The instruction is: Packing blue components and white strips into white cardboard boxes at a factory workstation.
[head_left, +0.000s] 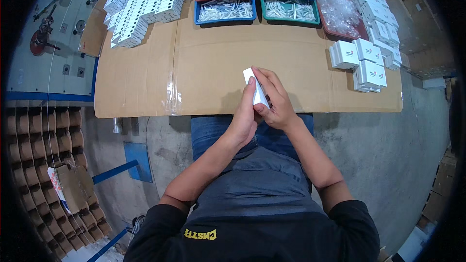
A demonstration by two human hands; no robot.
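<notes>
Between my two hands, over the near edge of the cardboard-covered table, is a small white box. My left hand presses on its left side, the thumb lying up along it. From the right, my right hand closes round the box, its fingers over the far part and its thumb near the lower end. The palms hide part of the box, so its full shape cannot be made out.
Blue, green and red trays at the back hold blue pieces and white sticks. A red tray holds clear plastic bags. White boxes stand in rows at the far left and in stacks at right. A cardboard divider rack is at left.
</notes>
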